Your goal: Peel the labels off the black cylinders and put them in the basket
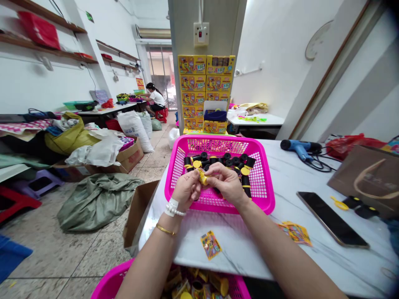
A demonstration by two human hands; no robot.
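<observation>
My left hand (186, 187) and my right hand (227, 182) meet over the near side of a pink plastic basket (220, 209). Between their fingertips they pinch a small yellow printed wrapper (203, 178); whether anything is inside it I cannot make out. Black cylinders with yellow parts (246, 182) lie in the basket behind and beside my hands. On the white marbled table in front of me rests one flat printed packet (211, 245). A second pink basket (109, 282), below the table edge, contains several yellow-wrapped pieces (202, 286).
Right of the basket lie a blue heat gun (301, 148), a phone (332, 218), more packets (296, 232) and a paper bag (364, 176). Stacked yellow boxes (191, 83) stand behind. A cardboard box (137, 216) is at the left table edge. Another person (156, 99) sits far back.
</observation>
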